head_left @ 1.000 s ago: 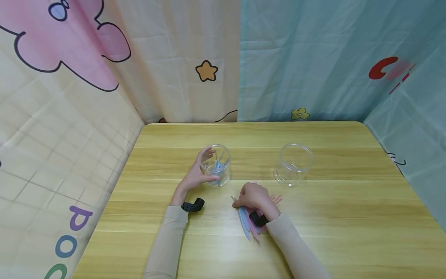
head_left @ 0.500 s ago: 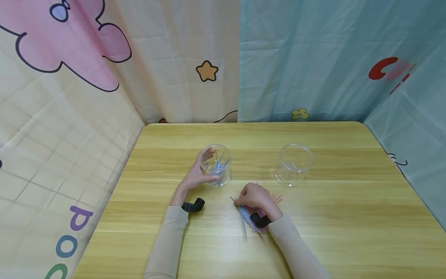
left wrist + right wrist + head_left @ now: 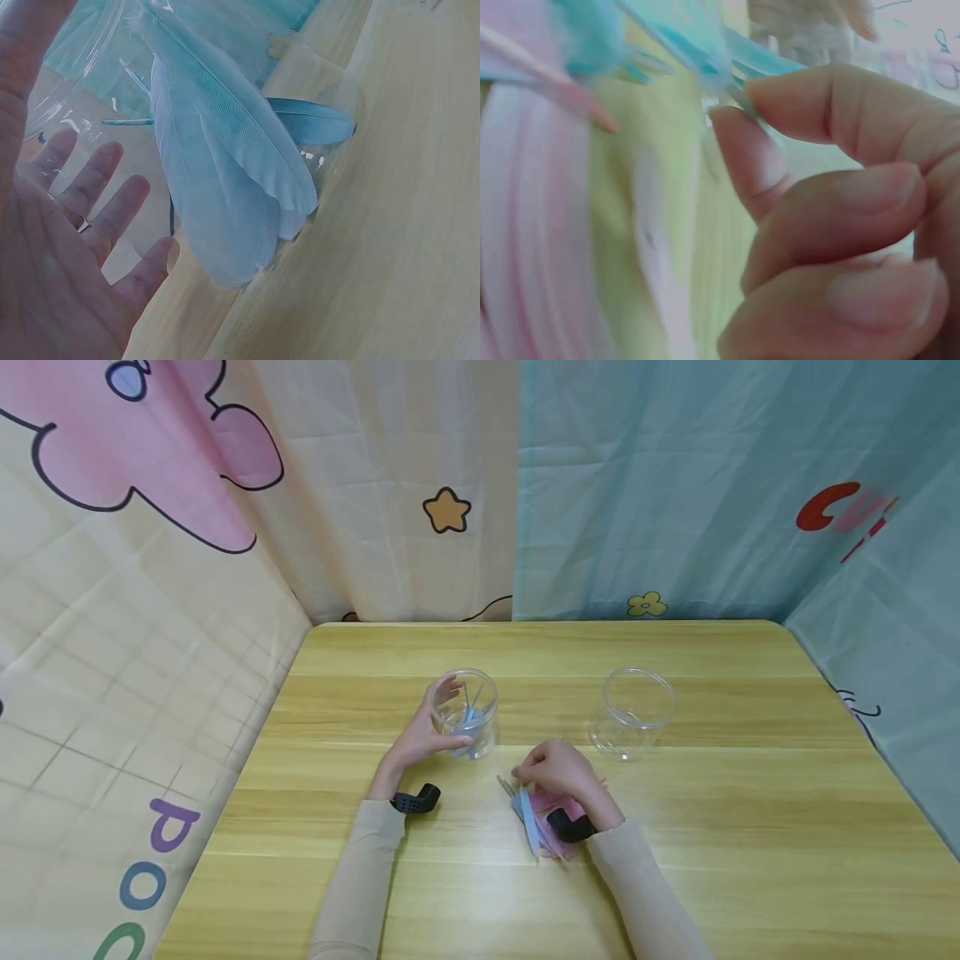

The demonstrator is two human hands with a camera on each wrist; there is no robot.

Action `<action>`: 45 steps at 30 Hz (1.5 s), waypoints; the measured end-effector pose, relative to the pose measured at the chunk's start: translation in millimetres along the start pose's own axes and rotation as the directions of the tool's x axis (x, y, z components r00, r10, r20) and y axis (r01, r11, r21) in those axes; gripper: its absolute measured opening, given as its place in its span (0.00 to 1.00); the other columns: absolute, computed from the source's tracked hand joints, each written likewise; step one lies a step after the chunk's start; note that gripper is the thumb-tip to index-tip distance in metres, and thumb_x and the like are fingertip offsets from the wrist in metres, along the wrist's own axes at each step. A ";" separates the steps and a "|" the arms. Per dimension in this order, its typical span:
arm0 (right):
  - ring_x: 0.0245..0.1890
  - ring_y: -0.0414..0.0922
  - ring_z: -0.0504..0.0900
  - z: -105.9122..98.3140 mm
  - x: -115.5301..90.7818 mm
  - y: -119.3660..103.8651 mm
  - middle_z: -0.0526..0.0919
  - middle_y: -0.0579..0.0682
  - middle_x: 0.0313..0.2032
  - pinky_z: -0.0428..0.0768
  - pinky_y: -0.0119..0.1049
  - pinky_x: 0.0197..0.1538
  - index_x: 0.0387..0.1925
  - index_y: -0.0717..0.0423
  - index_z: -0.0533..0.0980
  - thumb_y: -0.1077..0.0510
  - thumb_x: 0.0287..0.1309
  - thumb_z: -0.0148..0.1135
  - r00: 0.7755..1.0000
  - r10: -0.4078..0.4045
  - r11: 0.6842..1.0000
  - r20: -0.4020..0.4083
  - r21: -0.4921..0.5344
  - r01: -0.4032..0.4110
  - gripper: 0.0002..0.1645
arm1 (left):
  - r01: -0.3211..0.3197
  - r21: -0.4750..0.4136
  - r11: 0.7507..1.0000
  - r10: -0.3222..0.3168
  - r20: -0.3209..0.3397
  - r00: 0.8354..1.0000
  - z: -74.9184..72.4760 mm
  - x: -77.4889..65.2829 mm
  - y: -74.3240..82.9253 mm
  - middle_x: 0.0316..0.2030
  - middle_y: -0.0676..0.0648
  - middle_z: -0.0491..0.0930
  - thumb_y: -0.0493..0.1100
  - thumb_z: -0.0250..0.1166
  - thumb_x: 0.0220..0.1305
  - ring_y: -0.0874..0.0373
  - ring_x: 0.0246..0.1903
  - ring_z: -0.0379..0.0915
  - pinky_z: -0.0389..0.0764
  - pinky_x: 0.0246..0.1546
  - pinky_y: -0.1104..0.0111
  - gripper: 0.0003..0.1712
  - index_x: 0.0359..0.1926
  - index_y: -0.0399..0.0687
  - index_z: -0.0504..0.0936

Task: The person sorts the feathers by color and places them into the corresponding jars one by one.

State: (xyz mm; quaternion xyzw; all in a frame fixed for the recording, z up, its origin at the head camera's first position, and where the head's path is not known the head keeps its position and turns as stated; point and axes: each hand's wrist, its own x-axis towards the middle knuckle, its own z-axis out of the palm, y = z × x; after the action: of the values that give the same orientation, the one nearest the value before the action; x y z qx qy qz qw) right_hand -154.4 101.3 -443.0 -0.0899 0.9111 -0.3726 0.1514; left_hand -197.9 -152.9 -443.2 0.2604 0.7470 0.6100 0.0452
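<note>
My left hand (image 3: 420, 739) holds a clear round jar (image 3: 487, 742), with the thumb in front and the fingers around its far left side. Several light blue feathers (image 3: 225, 157) lean inside that jar. Between thumb and forefinger my right hand (image 3: 558, 770) pinches the quill of a light blue feather (image 3: 530, 827), just above the pile. Under and beside this hand lie pink feathers (image 3: 557, 847) and more blue ones, partly covered by the hand and wrist. The right wrist view shows the pinch close up, with blurred pink feathers (image 3: 536, 217) at its left.
A second clear jar (image 3: 630, 731) stands to the right of the first, beyond my right hand. Both are on a wood-grain table (image 3: 750, 827). Printed curtains (image 3: 375, 527) enclose the table's back and sides.
My right hand has risen slightly away and to the right, a blue feather now pinched at its quill. The feathers in the pile have shifted. My left hand and the jar have stayed put.
</note>
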 end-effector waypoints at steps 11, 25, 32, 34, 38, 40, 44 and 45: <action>0.18 0.40 0.61 -28.3 -0.5 -3.3 0.70 0.43 0.17 0.59 0.31 0.20 0.28 0.57 0.82 0.46 0.53 0.68 0.976 -0.001 0.966 -0.217 0.254 0.057 0.18 | 0.005 -0.001 1.000 -0.005 -0.024 1.000 -2.3 3.5 -35.0 0.68 0.45 0.56 0.39 0.78 0.45 0.49 0.67 0.49 0.53 0.65 0.49 0.60 0.72 0.60 0.48; 0.11 0.40 0.57 -52.6 6.5 -44.3 0.63 0.46 0.12 0.56 0.33 0.17 0.32 0.58 0.83 0.41 0.52 0.68 0.831 0.018 0.833 -0.556 0.468 0.296 0.22 | -0.015 -0.001 1.000 0.015 -0.012 1.000 -1.7 2.3 -19.2 0.67 0.35 0.54 0.32 0.76 0.45 0.38 0.66 0.47 0.51 0.63 0.42 0.60 0.72 0.45 0.46; 0.07 0.37 0.58 -49.1 21.8 -62.3 0.64 0.47 0.09 0.53 0.30 0.12 0.33 0.63 0.83 0.50 0.55 0.68 0.687 -0.031 0.770 -0.726 0.421 0.480 0.18 | -0.007 0.002 1.000 0.007 0.002 1.000 0.4 -0.2 -2.9 0.67 0.32 0.53 0.32 0.75 0.47 0.35 0.66 0.47 0.51 0.63 0.42 0.58 0.72 0.40 0.45; 0.07 0.36 0.59 -45.9 26.8 -65.7 0.65 0.48 0.10 0.53 0.30 0.12 0.33 0.64 0.83 0.52 0.55 0.68 0.647 -0.043 0.766 -0.761 0.391 0.511 0.17 | -0.010 -0.003 1.000 0.010 -0.002 1.000 1.1 -0.2 -2.5 0.67 0.31 0.53 0.33 0.75 0.47 0.35 0.66 0.46 0.51 0.63 0.41 0.59 0.71 0.39 0.45; 0.07 0.33 0.60 -37.3 35.2 -70.4 0.66 0.47 0.09 0.53 0.30 0.12 0.33 0.61 0.84 0.51 0.55 0.68 0.590 -0.049 0.793 -0.806 0.328 0.513 0.15 | -0.013 -0.013 1.000 0.013 -0.006 1.000 2.0 -0.5 -3.4 0.67 0.30 0.52 0.33 0.75 0.46 0.34 0.66 0.46 0.51 0.62 0.40 0.59 0.72 0.40 0.45; 0.08 0.33 0.60 -32.6 37.6 -71.7 0.66 0.46 0.09 0.54 0.31 0.13 0.32 0.59 0.84 0.48 0.55 0.68 0.584 -0.057 0.813 -0.810 0.302 0.498 0.16 | -0.010 -0.015 1.000 0.010 -0.009 1.000 2.3 -0.5 -3.4 0.67 0.31 0.53 0.33 0.75 0.46 0.34 0.66 0.46 0.51 0.62 0.39 0.59 0.72 0.41 0.45; 0.08 0.37 0.61 -25.9 38.5 -74.0 0.67 0.46 0.10 0.54 0.32 0.13 0.33 0.55 0.85 0.42 0.56 0.65 0.641 -0.091 0.856 -0.762 0.269 0.442 0.19 | 0.000 -0.004 1.000 -0.001 -0.014 1.000 2.5 0.3 -3.1 0.67 0.32 0.53 0.33 0.75 0.46 0.35 0.66 0.46 0.52 0.61 0.39 0.59 0.72 0.42 0.45; 0.08 0.38 0.62 -24.9 38.7 -73.8 0.68 0.45 0.10 0.54 0.33 0.13 0.33 0.54 0.85 0.41 0.56 0.64 0.663 -0.101 0.871 -0.742 0.256 0.420 0.20 | 0.004 0.000 1.000 -0.004 -0.014 1.000 2.4 0.8 -2.8 0.67 0.32 0.53 0.33 0.75 0.46 0.35 0.66 0.47 0.52 0.61 0.39 0.59 0.72 0.42 0.45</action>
State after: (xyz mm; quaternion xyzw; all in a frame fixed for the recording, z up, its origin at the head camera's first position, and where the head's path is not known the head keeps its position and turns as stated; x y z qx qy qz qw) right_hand -195.5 54.7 -382.1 -0.0391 0.7765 -0.5766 -0.2512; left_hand -198.7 -150.8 -446.2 0.2547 0.7477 0.6119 0.0411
